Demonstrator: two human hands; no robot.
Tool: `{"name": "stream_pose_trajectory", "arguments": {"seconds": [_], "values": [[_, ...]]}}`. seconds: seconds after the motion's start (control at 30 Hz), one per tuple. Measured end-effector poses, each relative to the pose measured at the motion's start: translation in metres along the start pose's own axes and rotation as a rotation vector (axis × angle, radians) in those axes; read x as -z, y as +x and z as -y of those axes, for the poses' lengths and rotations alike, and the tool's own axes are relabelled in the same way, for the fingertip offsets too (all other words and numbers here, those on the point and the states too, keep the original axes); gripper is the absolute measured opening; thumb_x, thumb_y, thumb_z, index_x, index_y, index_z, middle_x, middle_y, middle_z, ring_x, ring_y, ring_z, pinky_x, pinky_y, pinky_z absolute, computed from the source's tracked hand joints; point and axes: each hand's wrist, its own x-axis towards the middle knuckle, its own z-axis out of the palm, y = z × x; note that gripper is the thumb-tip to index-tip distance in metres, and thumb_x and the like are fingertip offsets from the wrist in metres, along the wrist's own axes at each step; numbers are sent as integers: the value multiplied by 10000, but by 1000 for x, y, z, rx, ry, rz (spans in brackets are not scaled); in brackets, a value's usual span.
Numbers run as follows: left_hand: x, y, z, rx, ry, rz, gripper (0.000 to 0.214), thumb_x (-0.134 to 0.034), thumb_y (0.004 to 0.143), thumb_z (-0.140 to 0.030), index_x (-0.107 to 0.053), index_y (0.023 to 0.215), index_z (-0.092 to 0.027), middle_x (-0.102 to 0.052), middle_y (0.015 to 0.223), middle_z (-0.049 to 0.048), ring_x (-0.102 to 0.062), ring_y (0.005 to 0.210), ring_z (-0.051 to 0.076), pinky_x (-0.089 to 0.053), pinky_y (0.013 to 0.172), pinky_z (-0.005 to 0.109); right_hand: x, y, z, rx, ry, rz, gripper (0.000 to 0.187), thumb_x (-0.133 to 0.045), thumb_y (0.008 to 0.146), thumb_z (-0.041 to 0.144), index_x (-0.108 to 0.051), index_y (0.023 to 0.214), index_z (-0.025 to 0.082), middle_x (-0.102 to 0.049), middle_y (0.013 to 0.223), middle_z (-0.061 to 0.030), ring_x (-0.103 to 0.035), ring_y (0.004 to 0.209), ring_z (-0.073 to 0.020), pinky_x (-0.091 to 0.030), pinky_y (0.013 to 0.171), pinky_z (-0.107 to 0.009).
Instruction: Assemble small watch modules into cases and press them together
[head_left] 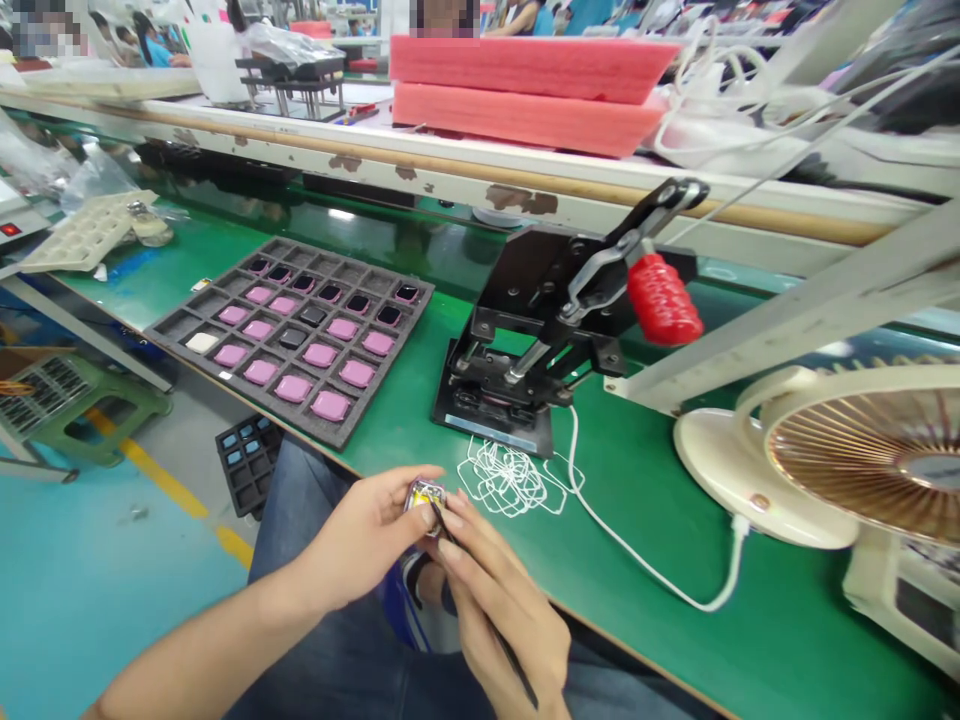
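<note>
Tweezers [514, 665] slant up-left toward module [424, 502]

Small yellow part [424, 497], half-hidden by fingers [471, 556]

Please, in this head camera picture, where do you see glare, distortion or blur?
Head view: wide-angle distortion bends the white shelf rail near the edges; glare lies on the green bench mat under it; the left hand and right hand look fairly sharp, though the small part between them looks slightly soft.
</note>
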Motion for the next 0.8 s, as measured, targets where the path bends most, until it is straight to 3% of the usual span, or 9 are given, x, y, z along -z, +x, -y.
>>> {"name": "stream_pose_trajectory", "arguments": {"seconds": [0.2,0.47,0.67,0.73,0.8], "values": [[-4,9,0,89,-304,67,438,-885,870,-382,-774,1234,-166,-799,1122,137,-759,943,237,-617,876,394,1,-6,-1,-79,-70,-189,531,-680,898,-97,-744,1322,215,-736,1372,-118,-728,1257,-350,-674,1017,-560],[-14,33,3,42,-178,-17,574,-960,772,-361,-712,1239,-136,-797,1124,159,-768,871,236,-616,839,399,22,8,-15,-209,-176,-471,387,-744,907,-25,-800,1203,218,-777,1290,-101,-788,1117,-297,-672,996,-502],[-11,52,4,-73,-13,-108,613,-915,807,-430,-675,1285,-129,-796,1180,182,-782,893,257,-639,821,408,49,19,-30,-359,-187,-379,169,-752,983,148,-819,1123,216,-805,1168,-89,-781,1061,-243,-634,1030,-436],[-8,52,1,-88,69,-136,663,-922,784,-472,-673,1297,-134,-804,1178,184,-784,856,259,-651,785,404,58,16,-23,-380,-205,-354,130,-695,1028,179,-808,1086,210,-801,1140,-89,-767,1073,-237,-619,1021,-419],[-2,43,-2,-79,125,-160,740,-942,751,-491,-666,1352,-161,-806,1212,176,-789,859,264,-663,771,388,68,8,-7,-417,-167,-351,208,-579,1094,217,-769,1011,201,-786,1127,-97,-747,1109,-241,-603,1011,-414]]}}
